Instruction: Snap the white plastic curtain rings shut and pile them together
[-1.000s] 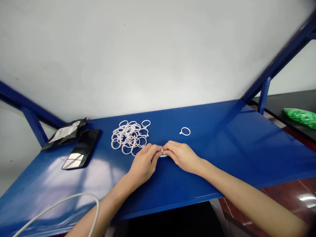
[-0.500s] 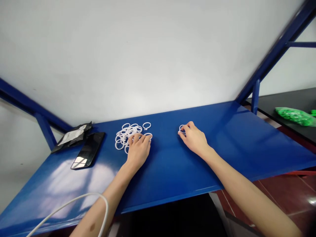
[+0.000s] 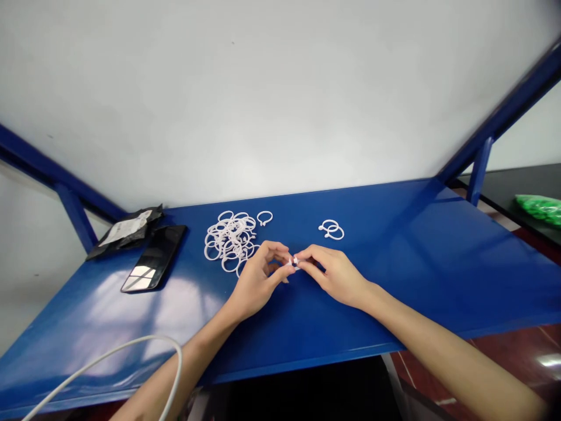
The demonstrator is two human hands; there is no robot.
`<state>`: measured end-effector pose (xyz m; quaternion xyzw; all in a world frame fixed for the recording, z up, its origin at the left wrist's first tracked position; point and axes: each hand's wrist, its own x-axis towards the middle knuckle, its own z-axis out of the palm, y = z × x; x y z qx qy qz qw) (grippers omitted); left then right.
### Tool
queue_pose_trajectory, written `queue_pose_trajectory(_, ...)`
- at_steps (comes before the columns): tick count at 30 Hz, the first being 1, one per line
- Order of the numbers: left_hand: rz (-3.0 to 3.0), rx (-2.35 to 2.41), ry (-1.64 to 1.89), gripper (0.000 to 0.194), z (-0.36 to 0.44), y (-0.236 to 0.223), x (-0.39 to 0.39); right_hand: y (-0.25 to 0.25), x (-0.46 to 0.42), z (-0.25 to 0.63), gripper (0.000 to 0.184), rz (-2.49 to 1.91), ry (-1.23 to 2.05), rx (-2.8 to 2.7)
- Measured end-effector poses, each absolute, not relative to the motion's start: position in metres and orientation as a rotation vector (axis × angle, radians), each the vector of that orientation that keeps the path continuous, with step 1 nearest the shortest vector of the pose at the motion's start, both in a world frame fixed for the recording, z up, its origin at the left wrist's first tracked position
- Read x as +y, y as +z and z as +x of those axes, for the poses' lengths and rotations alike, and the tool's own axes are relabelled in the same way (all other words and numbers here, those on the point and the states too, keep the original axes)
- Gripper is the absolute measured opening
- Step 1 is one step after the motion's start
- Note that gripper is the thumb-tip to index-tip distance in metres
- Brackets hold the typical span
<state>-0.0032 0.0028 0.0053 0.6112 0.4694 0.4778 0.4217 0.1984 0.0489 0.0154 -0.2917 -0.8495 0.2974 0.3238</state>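
Between my two hands, above the front half of the blue table, is a small white plastic ring [image 3: 294, 264], mostly hidden by the fingers. My left hand [image 3: 259, 276] pinches its left side with thumb and fingers. From the right, my right hand [image 3: 336, 270] grips the other side between thumb and forefinger. A tangled pile of white open rings with knobbed ends [image 3: 230, 238] lies just left of my left hand. One single ring [image 3: 265, 218] sits apart behind the pile. Two overlapping rings [image 3: 332, 229] lie behind my right hand.
A black phone [image 3: 155, 257] and a black plastic parcel with a white label [image 3: 127, 231] lie at the left on the blue table [image 3: 394, 234]. A white cable [image 3: 109, 351] loops over my left forearm. On a dark table at right rests a bag of green pieces [image 3: 541, 209].
My right hand has let go of a ring at the right and moved left. My left hand has come away from the pile with a ring, and both hands now meet on it.
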Motion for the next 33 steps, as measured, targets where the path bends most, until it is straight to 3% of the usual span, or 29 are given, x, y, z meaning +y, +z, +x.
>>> queue_pose_trajectory(5,1.385,1.126,1.186,0.014,-0.001,0.015,0.001,0.021,0.048,0.198,0.010,-0.803,0.915,-2.151)
queue_pose_trajectory(11,1.428,1.151,1.238,0.010,0.001,0.007,0.002,0.015,0.048,0.198,0.015,-0.759,0.836,-2.273)
queue_pose_trajectory(14,1.514,1.111,1.274,0.006,-0.001,0.000,0.001,0.010,0.047,0.198,0.015,-0.732,0.858,-2.308)
queue_pose_trajectory(24,1.898,1.133,1.300,0.018,-0.002,-0.005,-0.007,0.003,0.039,0.200,0.024,-0.668,0.731,-2.392)
queue_pose_trajectory(29,2.279,1.337,1.149,0.006,-0.012,0.001,0.005,0.006,0.049,0.199,0.020,-0.753,0.625,-2.425)
queue_pose_trajectory(33,2.553,1.848,0.897,0.031,-0.031,0.004,0.014,0.011,0.066,0.206,0.020,-1.038,0.309,-2.387)
